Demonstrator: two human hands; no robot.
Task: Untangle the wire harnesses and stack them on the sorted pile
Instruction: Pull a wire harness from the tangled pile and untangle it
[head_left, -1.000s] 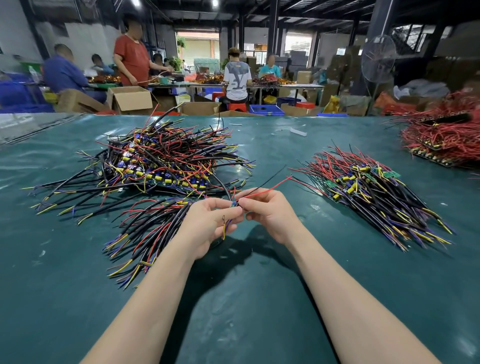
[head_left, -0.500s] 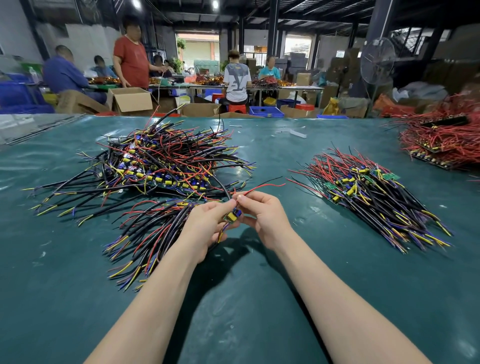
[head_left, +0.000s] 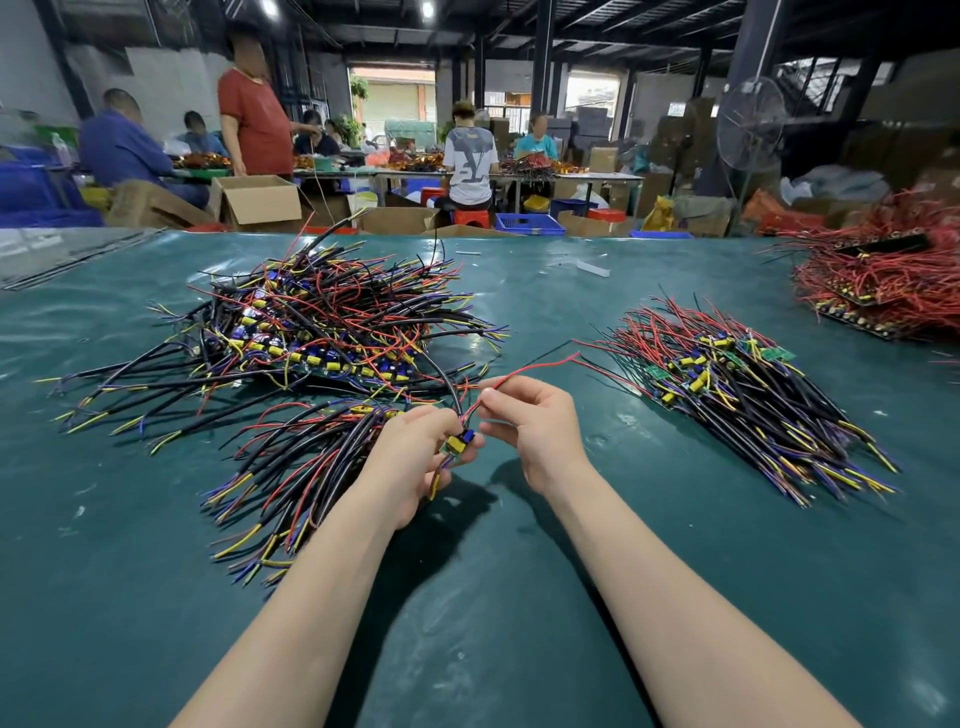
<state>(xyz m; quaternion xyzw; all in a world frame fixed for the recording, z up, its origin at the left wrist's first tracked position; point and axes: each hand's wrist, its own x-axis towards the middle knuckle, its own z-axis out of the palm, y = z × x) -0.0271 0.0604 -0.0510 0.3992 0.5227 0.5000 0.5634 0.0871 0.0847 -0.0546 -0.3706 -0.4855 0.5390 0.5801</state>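
Fingers of left hand (head_left: 410, 457) curl round boxy yellow-blue harness (head_left: 457, 443); right hand (head_left: 530, 421) pinches thin red wire (head_left: 540, 365).

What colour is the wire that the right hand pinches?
The wire is red, head view.

Your left hand (head_left: 415, 457) grips a harness (head_left: 460, 441) by its yellow-and-blue block. Your right hand (head_left: 535, 431) pinches its red wire (head_left: 540, 366), which trails far-right. On the green table (head_left: 519, 597): tangled heap (head_left: 322, 332) far left, loose bundle (head_left: 291, 467) near left, neat pile (head_left: 737, 395) right.
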